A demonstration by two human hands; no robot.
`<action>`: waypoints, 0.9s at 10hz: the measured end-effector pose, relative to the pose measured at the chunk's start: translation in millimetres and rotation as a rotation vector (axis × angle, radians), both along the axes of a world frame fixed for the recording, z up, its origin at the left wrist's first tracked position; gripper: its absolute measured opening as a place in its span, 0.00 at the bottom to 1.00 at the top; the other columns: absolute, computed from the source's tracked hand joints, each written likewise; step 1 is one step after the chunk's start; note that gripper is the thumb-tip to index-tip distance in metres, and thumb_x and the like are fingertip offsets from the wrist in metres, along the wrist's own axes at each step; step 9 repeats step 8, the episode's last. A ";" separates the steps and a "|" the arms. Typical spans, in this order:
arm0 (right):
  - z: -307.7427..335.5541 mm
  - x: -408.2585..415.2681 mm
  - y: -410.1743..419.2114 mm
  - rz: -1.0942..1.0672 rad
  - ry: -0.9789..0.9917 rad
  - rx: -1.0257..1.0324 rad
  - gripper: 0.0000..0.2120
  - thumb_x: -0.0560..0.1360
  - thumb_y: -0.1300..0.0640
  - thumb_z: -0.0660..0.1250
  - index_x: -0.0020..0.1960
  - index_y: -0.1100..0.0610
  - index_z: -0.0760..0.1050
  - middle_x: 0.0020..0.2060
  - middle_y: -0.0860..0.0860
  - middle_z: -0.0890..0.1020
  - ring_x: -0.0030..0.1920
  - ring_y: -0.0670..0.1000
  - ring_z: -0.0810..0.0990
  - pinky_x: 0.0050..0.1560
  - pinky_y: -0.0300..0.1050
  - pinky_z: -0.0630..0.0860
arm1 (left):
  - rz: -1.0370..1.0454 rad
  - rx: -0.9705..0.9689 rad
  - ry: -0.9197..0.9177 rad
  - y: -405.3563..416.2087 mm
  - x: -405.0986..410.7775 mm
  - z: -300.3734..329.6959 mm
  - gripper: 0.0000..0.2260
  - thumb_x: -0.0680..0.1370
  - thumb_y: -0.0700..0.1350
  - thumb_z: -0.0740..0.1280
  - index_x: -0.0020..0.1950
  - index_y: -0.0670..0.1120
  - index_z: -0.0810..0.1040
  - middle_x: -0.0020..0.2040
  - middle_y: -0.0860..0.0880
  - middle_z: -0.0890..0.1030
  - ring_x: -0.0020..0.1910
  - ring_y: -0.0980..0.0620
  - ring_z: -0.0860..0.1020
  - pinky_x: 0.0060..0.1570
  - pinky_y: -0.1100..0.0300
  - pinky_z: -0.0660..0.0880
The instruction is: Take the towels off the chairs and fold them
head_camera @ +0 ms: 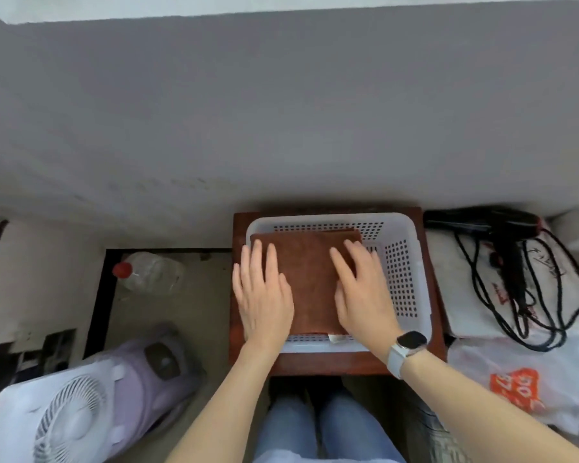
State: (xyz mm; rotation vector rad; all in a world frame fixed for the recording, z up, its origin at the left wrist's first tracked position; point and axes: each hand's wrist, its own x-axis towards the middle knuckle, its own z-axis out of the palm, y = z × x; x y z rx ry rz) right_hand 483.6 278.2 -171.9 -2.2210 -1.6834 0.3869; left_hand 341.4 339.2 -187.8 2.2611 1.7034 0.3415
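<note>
Left hand (263, 295) flat, fingers spread, palm down on left part of folded rust-brown terry towel (310, 279); right hand (361, 289) likewise flat on right part, white-strapped dark-faced smartwatch (410, 340) at wrist. Hands apart, strip of towel bare between them, neither clamped on anything, just pressing. Probably pressing to flatten the fold and seat towel low in white perforated plastic basket (405, 272), so stack stays square and does not spring open. Towel sits in left portion of basket, layered edges visible at far side; small pale tag or label corner pokes out at near right corner. Right side of basket unfilled, likely room for more towels.

Basket rests on dark reddish-brown wooden stool or small table top (315, 364), pushed against grey wall (281, 111). Knees in blue jeans (321, 426) just below near edge, so close standing or sitting position.

Around: clear plastic bottle with red cap (147, 274) lying on floor to left; white box fan (57, 419) beside lilac plastic appliance (147, 372) at lower left. To right, black hair dryer with tangled black cord (512, 262) on white printed bag, white plastic bag with orange print (515, 387) below it.

Nothing blocks hands or basket. No chairs visible, so cannot tell whether more towels remain. Cord and bags close to stool's right side, possible snag if reaching that way.
</note>
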 end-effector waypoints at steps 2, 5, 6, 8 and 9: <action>-41.2 1.3 32.2 0.177 -0.167 -0.152 0.25 0.75 0.49 0.51 0.71 0.54 0.60 0.71 0.62 0.64 0.71 0.63 0.61 0.73 0.56 0.49 | -0.129 -0.152 0.122 24.1 2.3 -24.6 0.28 0.77 0.53 0.42 0.74 0.41 0.47 0.75 0.44 0.46 0.74 0.49 0.44 0.71 0.53 0.42; -69.8 10.6 41.2 0.207 -0.173 -0.223 0.27 0.75 0.47 0.52 0.72 0.52 0.57 0.72 0.60 0.62 0.73 0.59 0.52 0.71 0.55 0.47 | -0.142 -0.184 0.333 32.1 14.9 -43.1 0.28 0.76 0.52 0.50 0.71 0.35 0.59 0.71 0.35 0.63 0.72 0.40 0.61 0.70 0.43 0.55; -59.0 7.8 43.4 0.193 -0.136 -0.275 0.27 0.75 0.47 0.52 0.72 0.52 0.58 0.72 0.60 0.61 0.73 0.60 0.56 0.72 0.55 0.48 | -0.151 -0.229 0.349 34.5 14.0 -36.4 0.28 0.76 0.52 0.49 0.71 0.36 0.61 0.71 0.35 0.64 0.71 0.40 0.63 0.69 0.43 0.57; 2.4 13.1 58.4 0.083 0.141 -0.283 0.22 0.78 0.54 0.55 0.71 0.51 0.62 0.74 0.55 0.58 0.73 0.57 0.56 0.73 0.52 0.57 | -0.185 -0.284 0.207 50.6 10.9 13.7 0.24 0.79 0.48 0.55 0.73 0.42 0.59 0.74 0.42 0.61 0.74 0.45 0.57 0.72 0.49 0.51; 2.4 13.1 58.4 0.083 0.141 -0.283 0.22 0.78 0.54 0.55 0.71 0.51 0.62 0.74 0.55 0.58 0.73 0.57 0.56 0.73 0.52 0.57 | -0.185 -0.284 0.207 50.6 10.9 13.7 0.24 0.79 0.48 0.55 0.73 0.42 0.59 0.74 0.42 0.61 0.74 0.45 0.57 0.72 0.49 0.51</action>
